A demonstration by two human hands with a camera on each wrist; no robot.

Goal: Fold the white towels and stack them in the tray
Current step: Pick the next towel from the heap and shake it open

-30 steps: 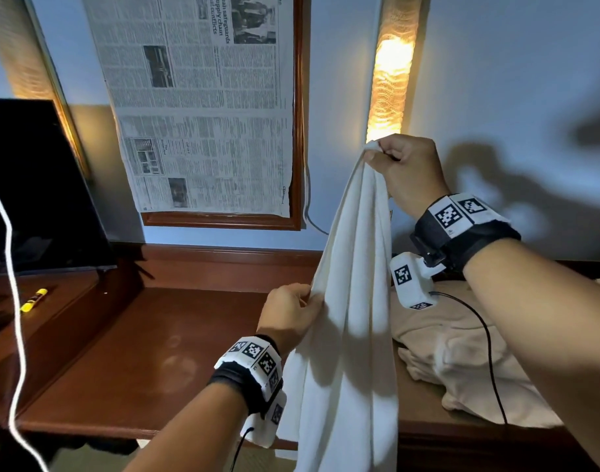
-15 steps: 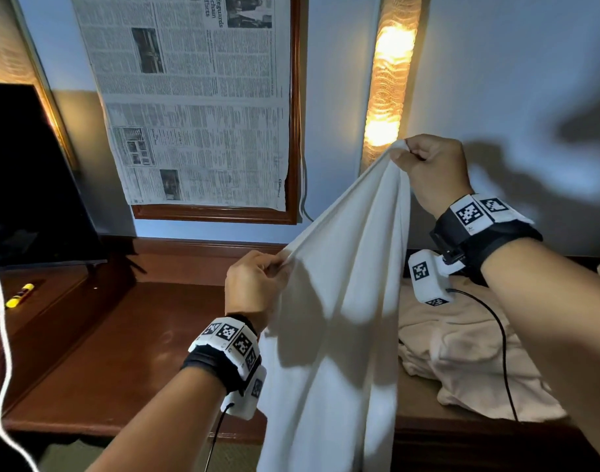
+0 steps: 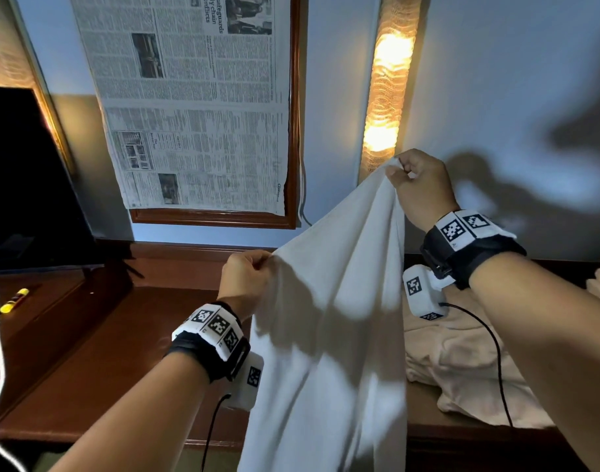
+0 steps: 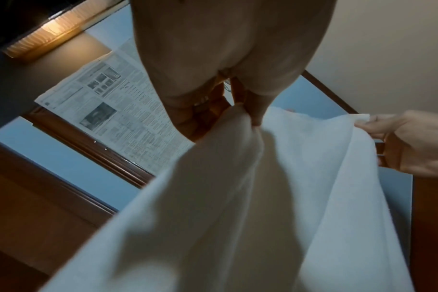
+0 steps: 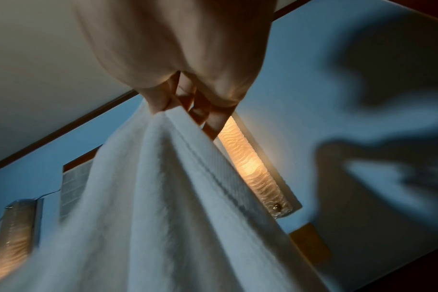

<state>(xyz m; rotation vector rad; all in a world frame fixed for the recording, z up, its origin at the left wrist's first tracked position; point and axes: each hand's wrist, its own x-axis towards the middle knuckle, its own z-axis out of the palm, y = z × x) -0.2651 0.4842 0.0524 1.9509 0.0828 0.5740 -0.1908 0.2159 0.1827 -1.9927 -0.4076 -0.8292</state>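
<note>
A white towel [image 3: 329, 335] hangs in the air in front of me, above the brown desk [image 3: 87, 352]. My right hand [image 3: 399, 170] pinches its top corner, raised high near the wall lamp. My left hand [image 3: 261, 265] pinches the upper edge lower down and to the left, so the edge slopes between the hands. In the left wrist view my left hand [image 4: 248, 118] pinches the towel [image 4: 238, 217]. In the right wrist view my right hand [image 5: 170, 109] holds the hemmed corner of the towel [image 5: 163, 197]. No tray is in view.
A pile of cream towels [image 3: 462, 362] lies on the desk at the right. A dark screen [image 3: 25, 172] stands at the left with a yellow marker [image 3: 14, 300] below it. A framed newspaper [image 3: 196, 103] and a lit wall lamp [image 3: 388, 90] are behind.
My left hand has slid up and to the left along the towel's edge, spreading the towel wider. My right hand has kept its hold on the corner.
</note>
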